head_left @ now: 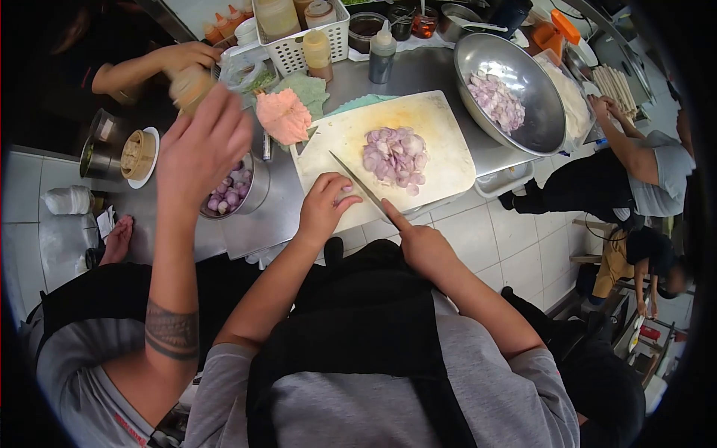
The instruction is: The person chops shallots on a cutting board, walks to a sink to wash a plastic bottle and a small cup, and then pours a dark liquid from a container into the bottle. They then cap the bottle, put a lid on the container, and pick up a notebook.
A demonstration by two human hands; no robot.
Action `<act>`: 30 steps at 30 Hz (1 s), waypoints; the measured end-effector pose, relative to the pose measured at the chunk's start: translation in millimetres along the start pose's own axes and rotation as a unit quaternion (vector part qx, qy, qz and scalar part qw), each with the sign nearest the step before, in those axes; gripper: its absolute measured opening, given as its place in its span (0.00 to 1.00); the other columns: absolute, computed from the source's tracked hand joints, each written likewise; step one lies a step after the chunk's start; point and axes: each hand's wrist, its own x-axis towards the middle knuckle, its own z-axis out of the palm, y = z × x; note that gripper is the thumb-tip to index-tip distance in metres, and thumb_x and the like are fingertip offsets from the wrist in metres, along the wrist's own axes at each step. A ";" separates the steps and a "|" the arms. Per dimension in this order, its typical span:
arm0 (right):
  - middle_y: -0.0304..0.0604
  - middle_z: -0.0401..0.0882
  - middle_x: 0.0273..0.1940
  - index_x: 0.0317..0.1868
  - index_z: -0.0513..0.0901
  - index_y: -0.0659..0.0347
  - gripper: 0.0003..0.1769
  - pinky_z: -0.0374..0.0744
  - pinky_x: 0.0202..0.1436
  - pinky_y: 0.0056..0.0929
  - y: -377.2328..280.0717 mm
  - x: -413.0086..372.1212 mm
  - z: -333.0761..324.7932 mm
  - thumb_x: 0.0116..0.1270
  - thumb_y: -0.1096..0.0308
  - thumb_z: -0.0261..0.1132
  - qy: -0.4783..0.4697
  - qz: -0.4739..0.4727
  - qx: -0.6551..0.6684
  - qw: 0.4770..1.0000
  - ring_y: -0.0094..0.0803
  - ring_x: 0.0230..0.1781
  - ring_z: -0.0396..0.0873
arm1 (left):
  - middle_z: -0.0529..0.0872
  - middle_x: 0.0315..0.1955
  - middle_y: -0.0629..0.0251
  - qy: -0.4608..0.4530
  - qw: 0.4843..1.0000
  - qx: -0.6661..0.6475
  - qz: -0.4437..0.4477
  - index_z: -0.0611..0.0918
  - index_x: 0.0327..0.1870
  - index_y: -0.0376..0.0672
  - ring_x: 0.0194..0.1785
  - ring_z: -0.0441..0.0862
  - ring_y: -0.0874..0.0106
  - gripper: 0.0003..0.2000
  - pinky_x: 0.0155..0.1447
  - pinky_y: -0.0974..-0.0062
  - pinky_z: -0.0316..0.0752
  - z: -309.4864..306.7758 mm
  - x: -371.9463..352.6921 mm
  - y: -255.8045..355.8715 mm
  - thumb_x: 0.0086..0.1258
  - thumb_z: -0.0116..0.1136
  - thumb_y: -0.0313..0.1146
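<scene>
My right hand (pixel 426 245) is wrapped round the handle of a long knife (pixel 358 179), its index finger stretched along the blade, which lies slanted over the front of the white cutting board (pixel 321 153). At the board's front edge rests my left hand (pixel 326 205), its fingers curled and the thumb near the blade; whether anything small is between them is hidden. Sliced purple shallots (pixel 396 155) lie heaped on the board, just beyond the knife. A steel bowl (pixel 544 86) at the back right holds more slices. Whole shallots (pixel 231 188) fill a pot (pixel 258 187) on the left.
A co-worker's tattooed arm (pixel 175 246) reaches up at my left. Behind the board stand squeeze bottles (pixel 382 56) and a white basket (pixel 299 54). A pink cloth (pixel 283 116) lies by the board's left corner. Another person's arms (pixel 627 138) are at the far right.
</scene>
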 end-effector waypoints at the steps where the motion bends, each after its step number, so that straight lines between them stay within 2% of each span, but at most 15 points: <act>1: 0.58 0.83 0.29 0.81 0.45 0.36 0.46 0.81 0.36 0.51 -3.1 2.3 1.7 0.67 0.74 0.54 -0.011 0.009 0.005 1.000 0.53 0.29 0.84 | 0.83 0.42 0.63 -0.008 1.000 0.004 -0.001 0.82 0.46 0.40 0.39 0.83 0.69 0.15 0.41 0.73 0.79 -3.4 -1.9 1.3 0.60 0.73 0.27; 6: 0.58 0.83 0.29 0.81 0.44 0.35 0.48 0.82 0.35 0.50 -3.5 -0.2 3.0 0.65 0.75 0.54 -0.017 0.015 0.011 1.000 0.52 0.28 0.84 | 0.83 0.43 0.62 0.004 0.999 -0.020 0.028 0.82 0.48 0.40 0.39 0.84 0.69 0.13 0.40 0.74 0.79 -1.8 -2.5 -10.4 0.64 0.68 0.23; 9: 0.57 0.83 0.29 0.81 0.44 0.34 0.49 0.82 0.33 0.49 -1.0 -5.7 1.6 0.64 0.76 0.55 -0.016 0.018 -0.003 1.000 0.50 0.26 0.84 | 0.83 0.44 0.60 -0.001 0.998 0.001 0.064 0.82 0.48 0.39 0.42 0.84 0.65 0.11 0.42 0.71 0.80 -2.0 3.1 -12.6 0.66 0.64 0.22; 11: 0.55 0.83 0.28 0.81 0.44 0.33 0.50 0.83 0.30 0.47 -1.2 -9.7 -0.6 0.64 0.75 0.56 -0.006 0.015 -0.039 0.999 0.48 0.26 0.84 | 0.82 0.44 0.58 -0.019 0.996 0.060 0.069 0.81 0.48 0.40 0.45 0.82 0.56 0.09 0.49 0.64 0.79 -5.7 8.3 -8.8 0.68 0.62 0.25; 17: 0.54 0.83 0.27 0.81 0.44 0.32 0.50 0.83 0.29 0.45 -2.1 -30.1 -13.0 0.64 0.76 0.56 0.009 -0.003 -0.085 0.996 0.47 0.25 0.84 | 0.82 0.44 0.59 -0.053 0.990 0.090 0.095 0.80 0.48 0.41 0.46 0.82 0.57 0.10 0.49 0.64 0.78 -6.3 14.3 -14.1 0.67 0.61 0.24; 20: 0.54 0.82 0.27 0.81 0.44 0.33 0.50 0.83 0.29 0.46 5.3 -6.4 4.9 0.64 0.77 0.56 0.027 -0.010 -0.056 0.998 0.47 0.24 0.84 | 0.82 0.44 0.60 -0.057 0.988 0.094 0.109 0.80 0.47 0.41 0.46 0.82 0.57 0.09 0.48 0.65 0.79 -5.8 16.5 -18.0 0.67 0.61 0.25; 27: 0.53 0.83 0.27 0.81 0.45 0.33 0.50 0.83 0.29 0.47 1.1 -13.6 -3.5 0.63 0.77 0.55 0.004 -0.011 -0.037 0.999 0.47 0.25 0.84 | 0.83 0.43 0.60 -0.043 0.989 0.085 0.112 0.81 0.45 0.41 0.45 0.83 0.58 0.08 0.47 0.66 0.80 -6.1 15.6 -15.8 0.67 0.62 0.25; 30: 0.53 0.83 0.27 0.81 0.46 0.33 0.50 0.82 0.29 0.47 3.3 -0.3 -0.9 0.62 0.77 0.55 0.039 -0.021 -0.030 0.999 0.48 0.25 0.84 | 0.83 0.43 0.61 -0.041 0.988 0.089 0.120 0.81 0.45 0.41 0.45 0.83 0.58 0.08 0.47 0.65 0.80 -5.0 17.6 -14.8 0.67 0.62 0.25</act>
